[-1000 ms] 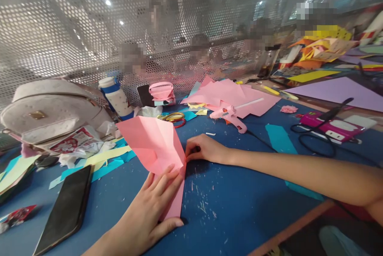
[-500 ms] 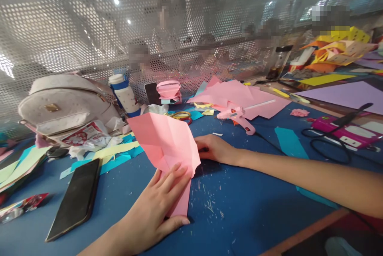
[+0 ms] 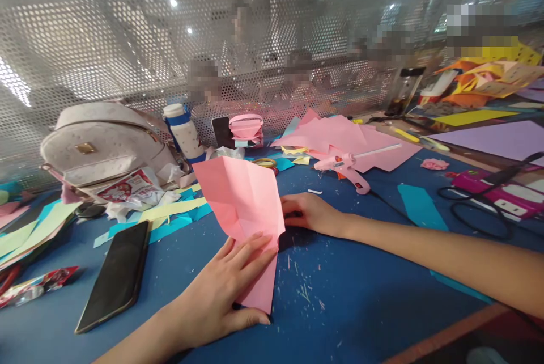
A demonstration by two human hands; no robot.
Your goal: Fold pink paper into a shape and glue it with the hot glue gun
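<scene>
A creased sheet of pink paper (image 3: 255, 194) stands partly raised off the blue tabletop, its lower strip lying flat. My left hand (image 3: 233, 273) rests on that lower part with fingers stretched out and thumb beside its near edge, pressing it down. At the sheet's right edge is my right hand (image 3: 310, 214), its fingers curled and closed on the paper; the fingertips are partly hidden behind it. A pink hot glue gun (image 3: 346, 170) lies just beyond my right hand.
A black phone (image 3: 114, 276) and a white backpack (image 3: 106, 148) are on the left, with a bottle (image 3: 185, 132) behind. Pink sheets (image 3: 361, 140) lie at the back. A magenta power strip (image 3: 497, 191) with a black cable sits right. Perforated metal panel (image 3: 140, 58) behind.
The view has shifted slightly, so most things appear a little further right. The raised part of the pink paper has tilted slightly; both hands keep nearly the same places on it.
</scene>
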